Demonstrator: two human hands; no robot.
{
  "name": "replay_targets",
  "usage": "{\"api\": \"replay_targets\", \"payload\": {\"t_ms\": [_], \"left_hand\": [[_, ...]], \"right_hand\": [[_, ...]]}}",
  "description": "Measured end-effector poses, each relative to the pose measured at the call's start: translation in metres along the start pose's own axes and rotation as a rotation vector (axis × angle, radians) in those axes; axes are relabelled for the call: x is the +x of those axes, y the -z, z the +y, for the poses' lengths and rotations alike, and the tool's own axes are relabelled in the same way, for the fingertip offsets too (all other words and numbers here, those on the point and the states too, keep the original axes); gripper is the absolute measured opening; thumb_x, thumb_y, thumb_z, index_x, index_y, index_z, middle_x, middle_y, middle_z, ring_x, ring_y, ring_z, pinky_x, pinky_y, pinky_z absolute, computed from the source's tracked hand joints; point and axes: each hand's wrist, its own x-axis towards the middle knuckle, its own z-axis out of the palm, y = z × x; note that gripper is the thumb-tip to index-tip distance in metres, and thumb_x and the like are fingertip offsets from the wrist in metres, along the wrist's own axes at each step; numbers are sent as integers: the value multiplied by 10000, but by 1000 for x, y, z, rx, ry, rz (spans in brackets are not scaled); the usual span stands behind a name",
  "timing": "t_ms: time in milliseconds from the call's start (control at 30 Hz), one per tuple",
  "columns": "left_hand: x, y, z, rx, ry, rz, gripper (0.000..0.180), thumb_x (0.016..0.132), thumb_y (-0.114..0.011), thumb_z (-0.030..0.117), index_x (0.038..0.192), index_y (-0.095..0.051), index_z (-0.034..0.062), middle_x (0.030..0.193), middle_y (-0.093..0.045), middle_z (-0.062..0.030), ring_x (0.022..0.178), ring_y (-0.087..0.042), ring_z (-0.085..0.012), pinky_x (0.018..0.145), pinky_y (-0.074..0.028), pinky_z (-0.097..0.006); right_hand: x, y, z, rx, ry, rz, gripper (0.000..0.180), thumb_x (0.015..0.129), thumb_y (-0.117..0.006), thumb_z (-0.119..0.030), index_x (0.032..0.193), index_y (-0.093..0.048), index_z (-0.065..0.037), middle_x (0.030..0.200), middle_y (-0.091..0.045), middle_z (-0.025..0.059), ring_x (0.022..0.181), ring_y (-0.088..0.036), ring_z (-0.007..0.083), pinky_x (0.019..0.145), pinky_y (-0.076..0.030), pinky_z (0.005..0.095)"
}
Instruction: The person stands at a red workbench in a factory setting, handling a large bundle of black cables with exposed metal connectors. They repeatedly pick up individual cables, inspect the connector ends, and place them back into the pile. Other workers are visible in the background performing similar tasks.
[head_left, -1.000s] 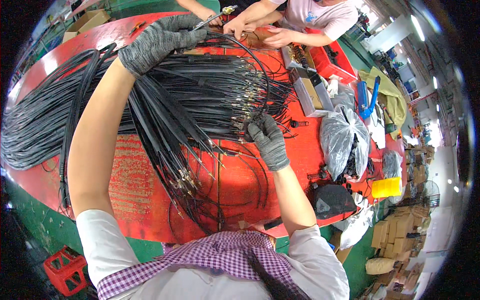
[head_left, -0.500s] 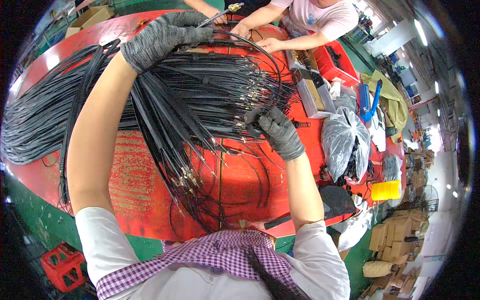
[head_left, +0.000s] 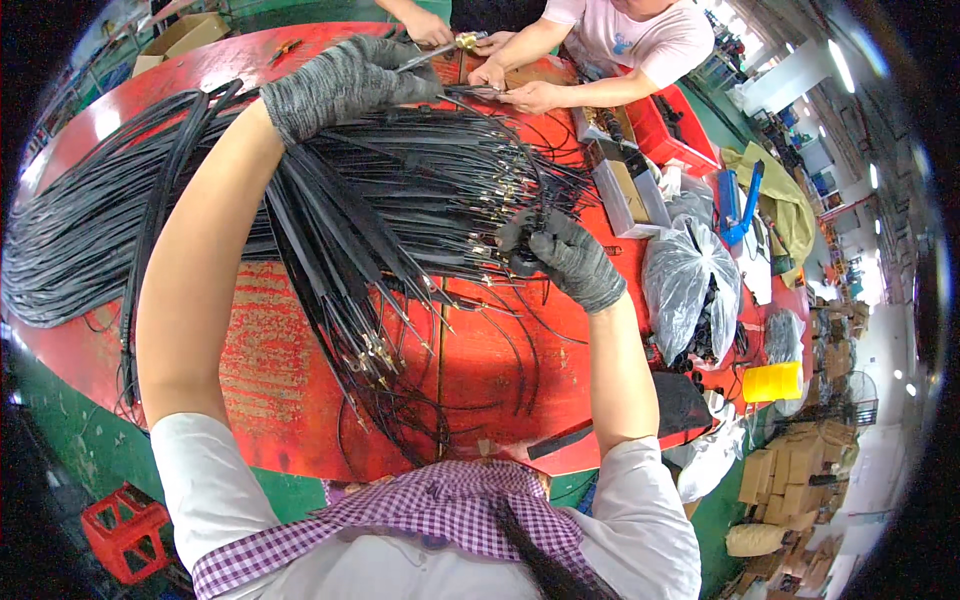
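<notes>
My left hand, in a dark grey knit glove, is closed round a black cable near its metal end rod. A brass-coloured fitting tips that rod. My right hand, gloved alike, is closed on a ribbed black rubber-like piece; a thin black length rises from it. Whether this is the same cable cannot be made out. Beneath both hands spreads a large bundle of black cables with metal ends pointing right. A second bunch fans toward me.
The cables lie on a worn red table. Across it, a person in a pink shirt and another person's hand work close by. To the right are a red bin, grey tray, plastic bag, blue tool and yellow spool.
My left hand has shifted slightly right and down; my right hand has moved a little right. The cable arc between them has dropped lower. The other person's hands have shifted.
</notes>
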Motion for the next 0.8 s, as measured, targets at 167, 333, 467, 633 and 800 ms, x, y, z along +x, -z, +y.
{"api": "replay_targets", "payload": {"t_ms": [167, 333, 467, 633, 800], "left_hand": [[7, -16, -11, -226, 109, -127, 292, 777, -616, 282, 943, -617, 42, 800, -605, -15, 747, -531, -93, 724, -433, -255], [8, -48, -9, -167, 86, -234, 269, 781, -626, 275, 921, -623, 45, 788, -625, -28, 775, -552, -107, 749, -439, -263], [0, -68, -10, -89, 101, -414, 289, 748, -652, 285, 918, -617, 54, 839, -619, -77, 825, -564, -155, 775, -437, -290], [-9, -100, -20, -123, 116, -542, 308, 728, -660, 286, 922, -613, 51, 829, -606, -91, 827, -563, -188, 773, -432, -308], [-15, -119, -26, -77, 48, -569, 319, 725, -665, 283, 931, -609, 46, 807, -606, -84, 764, -573, -183, 701, -453, -300]], "right_hand": [[4, -4, -1, -40, -46, 13, 328, 798, -611, -207, 1073, -540, -42, 954, -591, 32, 886, -543, 124, 779, -437, 258], [2, -7, -2, -30, -138, -11, 355, 813, -589, -156, 1136, -500, -39, 977, -587, 43, 935, -532, 133, 799, -438, 265], [-3, -18, -5, -272, -196, 81, 364, 818, -571, -130, 1156, -489, -23, 980, -576, 53, 894, -516, 126, 793, -436, 282], [-7, -11, 23, -440, -128, 23, 336, 806, -592, -150, 1110, -525, -23, 986, -582, 66, 897, -519, 136, 793, -436, 283], [-13, -11, 46, -403, -261, 64, 408, 802, -604, -162, 1154, -476, 0, 991, -578, 84, 870, -533, 139, 750, -456, 277]]}}
